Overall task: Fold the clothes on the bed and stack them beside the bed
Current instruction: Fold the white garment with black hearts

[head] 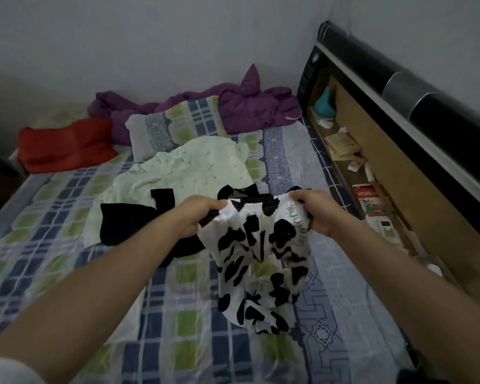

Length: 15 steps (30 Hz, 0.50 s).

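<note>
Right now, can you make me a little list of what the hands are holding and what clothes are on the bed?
held: black-and-white cow-print garment, hanging down over the bed
left hand: grips its top edge
right hand: grips its top edge
on bed: pale green crumpled garment; black garment lying on it
far side: red cloth, purple bundle, checked pillow
bedsheet: blue-green checked

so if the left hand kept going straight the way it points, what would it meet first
Probably the pale green garment on the bed beyond the left hand, which grips the black-and-white patterned garment; depth is unclear.
</note>
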Each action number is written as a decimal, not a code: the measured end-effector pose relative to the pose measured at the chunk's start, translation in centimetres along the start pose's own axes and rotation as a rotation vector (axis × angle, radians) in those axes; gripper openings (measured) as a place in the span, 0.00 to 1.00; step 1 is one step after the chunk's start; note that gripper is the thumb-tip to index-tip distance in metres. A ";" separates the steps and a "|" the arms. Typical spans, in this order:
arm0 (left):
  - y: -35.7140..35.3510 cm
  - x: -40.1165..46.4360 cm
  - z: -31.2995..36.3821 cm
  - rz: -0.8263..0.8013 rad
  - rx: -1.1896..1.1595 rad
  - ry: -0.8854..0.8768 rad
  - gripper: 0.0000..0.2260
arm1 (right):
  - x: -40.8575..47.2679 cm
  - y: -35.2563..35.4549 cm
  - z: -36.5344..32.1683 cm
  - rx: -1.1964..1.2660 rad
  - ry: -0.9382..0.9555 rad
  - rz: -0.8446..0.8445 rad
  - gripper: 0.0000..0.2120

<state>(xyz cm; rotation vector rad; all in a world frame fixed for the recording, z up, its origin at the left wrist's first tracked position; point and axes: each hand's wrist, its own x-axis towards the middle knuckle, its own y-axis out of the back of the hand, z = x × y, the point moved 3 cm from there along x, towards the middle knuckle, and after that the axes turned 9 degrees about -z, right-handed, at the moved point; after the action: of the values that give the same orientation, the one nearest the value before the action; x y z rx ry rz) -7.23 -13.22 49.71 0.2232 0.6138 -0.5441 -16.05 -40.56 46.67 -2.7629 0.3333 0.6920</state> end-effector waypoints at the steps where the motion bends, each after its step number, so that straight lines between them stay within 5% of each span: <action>1: -0.8 0.1 -0.4 0.009 -0.039 -0.007 0.08 | 0.0 -0.9 0.6 -0.006 0.028 0.023 0.13; 10: -6.3 -0.7 -3.1 -0.065 0.023 -0.094 0.05 | -4.4 -9.0 6.2 -0.604 0.598 0.036 0.04; 12: -6.4 -1.1 -3.5 -0.094 -0.024 -0.079 0.13 | -5.6 -9.6 7.7 -0.724 0.683 -0.039 0.06; 15: -5.9 -1.4 -3.9 -0.100 0.205 -0.109 0.14 | -6.7 -9.7 9.5 -0.810 0.773 -0.223 0.11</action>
<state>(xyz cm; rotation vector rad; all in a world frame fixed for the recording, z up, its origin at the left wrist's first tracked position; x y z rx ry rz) -13.33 -16.23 47.19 0.3555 0.4649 -0.7119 -23.04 -27.46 43.86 -3.6515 -0.1739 -0.4527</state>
